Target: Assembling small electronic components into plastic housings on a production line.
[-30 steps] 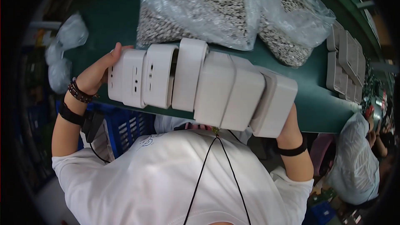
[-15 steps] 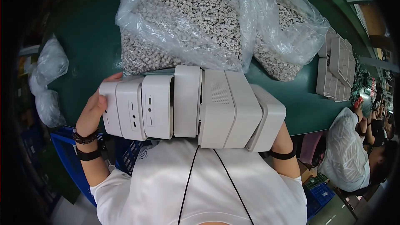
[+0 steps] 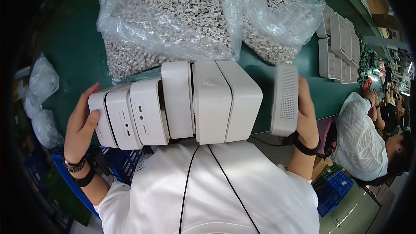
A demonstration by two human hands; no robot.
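A row of white plastic housings point(image 3: 212, 104) stands side by side along the near edge of the green table. My left hand point(image 3: 82, 123) clasps the row's left end, its thumb on the front of the outermost housing point(image 3: 102, 119) and its fingers reaching behind. Ports and slots show on the housings point(image 3: 141, 117) near that end. Apart from the row, to the right, a single white housing point(image 3: 284, 99) with a perforated face is held by my right hand point(image 3: 307, 112). The palm is against its right side; most of those fingers are hidden behind it.
Clear bags point(image 3: 173, 21) full of small light-grey plastic parts lie behind the row. Grey trays point(image 3: 344, 41) are stacked at the far right. A blue crate point(image 3: 123, 160) stands below the table edge at left. Another person point(image 3: 362, 138) sits to the right.
My right hand has moved the rightmost housing away from the row to the right, turning its perforated face into view. My left hand keeps hold of the left end. The whole view has shifted slightly.
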